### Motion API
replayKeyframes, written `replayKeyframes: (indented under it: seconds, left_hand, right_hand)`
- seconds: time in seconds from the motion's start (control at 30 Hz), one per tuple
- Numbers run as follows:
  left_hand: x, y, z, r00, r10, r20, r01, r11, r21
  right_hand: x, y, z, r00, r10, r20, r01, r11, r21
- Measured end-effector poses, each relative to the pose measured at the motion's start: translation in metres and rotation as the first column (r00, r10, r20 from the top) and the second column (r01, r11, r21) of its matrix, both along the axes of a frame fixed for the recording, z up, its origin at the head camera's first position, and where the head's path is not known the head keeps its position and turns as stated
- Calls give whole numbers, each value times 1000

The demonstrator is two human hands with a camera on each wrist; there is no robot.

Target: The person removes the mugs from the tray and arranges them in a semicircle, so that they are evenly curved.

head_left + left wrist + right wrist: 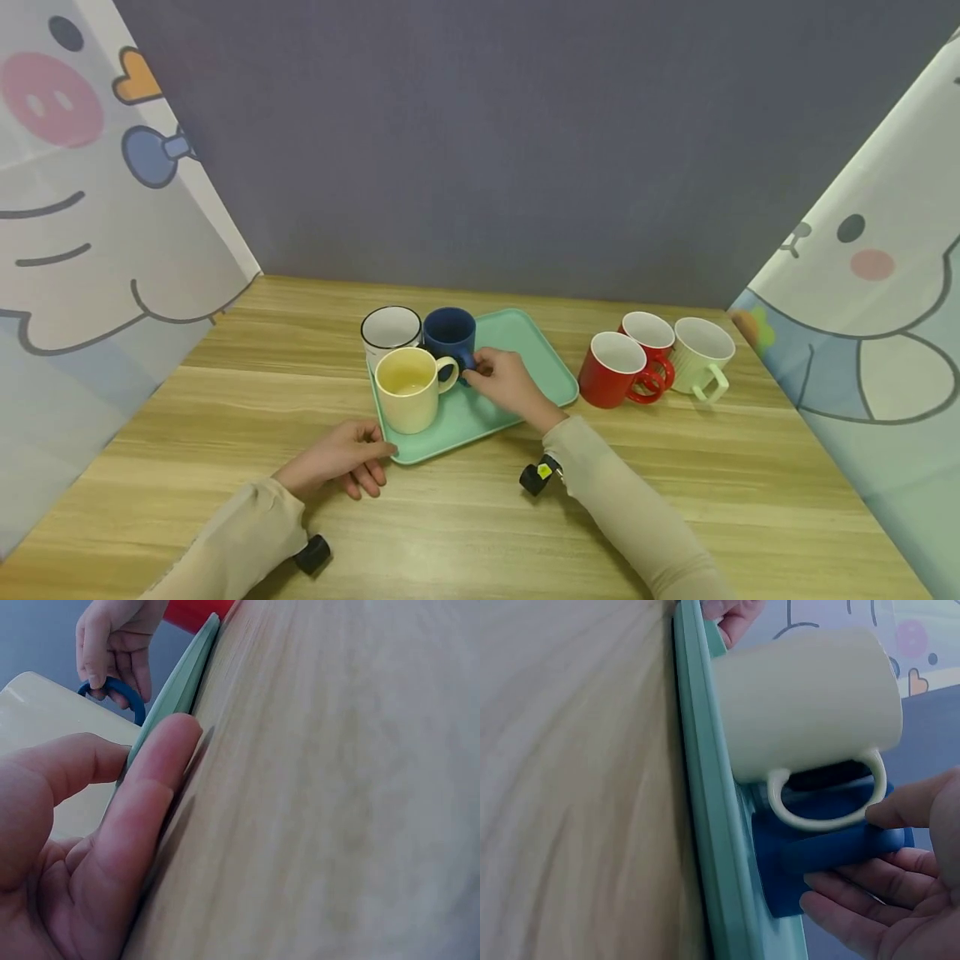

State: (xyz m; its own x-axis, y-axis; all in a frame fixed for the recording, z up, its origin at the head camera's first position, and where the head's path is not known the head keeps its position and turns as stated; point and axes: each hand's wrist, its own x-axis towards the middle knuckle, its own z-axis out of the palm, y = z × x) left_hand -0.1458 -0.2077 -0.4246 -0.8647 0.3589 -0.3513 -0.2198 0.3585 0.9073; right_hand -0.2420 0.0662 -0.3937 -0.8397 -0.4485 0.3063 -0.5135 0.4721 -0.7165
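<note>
On the mint-green tray (536, 350) stand a cream mug (408, 390), a dark blue mug (448, 332) and a white mug with a dark rim (392, 327). My right hand (510, 382) pinches the blue mug's handle (840, 851) between thumb and fingers. In the right wrist view the blue mug is partly hidden behind the cream mug's handle. At the tray's near left corner, my left hand (348, 457) holds the rim, with the thumb over it and a finger (142, 795) along its outer side. Between the two hands stands the cream mug, its handle turned right.
To the right of the tray, two red mugs (609, 375) and a pale green ribbed mug (701, 354) stand close together on the wooden table (450, 533). A grey panel (480, 150) rises behind the table, and printed cloths (90, 250) hang at both sides.
</note>
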Motion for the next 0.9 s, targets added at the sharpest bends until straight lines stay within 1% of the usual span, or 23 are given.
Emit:
replayKeyframes:
  seconds: [0.1, 0.17, 0.3, 0.37, 0.43, 0.5, 0.6, 0.67, 0.73, 0.8, 0.9]
  left_hand:
    - [0, 1, -1, 1000, 1, -1, -1, 1000, 5]
    - [0, 1, -2, 1000, -1, -2, 1, 1000, 7]
    - [0, 1, -3, 1000, -8, -4, 8, 1000, 2]
    - [0, 1, -3, 1000, -8, -5, 8, 1000, -1]
    - [0, 1, -3, 1000, -9, -8, 9, 1000, 0]
    - [0, 1, -3, 1000, -9, -9, 9, 1000, 2]
    - [0, 0, -2, 1000, -12, -10, 12, 1000, 6]
    - [0, 0, -2, 1000, -11, -8, 11, 1000, 8]
    - [-1, -1, -3, 1000, -10, -6, 10, 1000, 8]
    - [-1, -1, -4, 1000, -8, -1, 8, 1000, 7]
    - [-1, -2, -4, 1000, -9, 1, 9, 1000, 8]
  right_hand:
    - [-1, 6, 0, 1000, -18, 7, 18, 1000, -6]
    - [-2, 10, -1, 999, -31, 28, 32, 999, -17]
    - [-3, 14, -2, 995, -40, 95, 43, 998, -35]
    - [-4, 16, -3, 989, -32, 147, 41, 997, -60]
    - [-5, 16, -4, 977, -4, 215, 28, 994, -109]
    - [-7, 15, -4, 960, 33, 280, 16, 985, -169]
    - [-9, 13, -3, 928, 83, 362, 20, 962, -272]
    - [-10, 12, -2, 920, 99, 378, 27, 949, -316]
    - [-9, 11, -2, 914, 100, 392, 42, 940, -337]
    - [-8, 11, -2, 916, 95, 389, 46, 939, -339]
    - [-6, 12, -2, 913, 71, 401, 72, 941, -332]
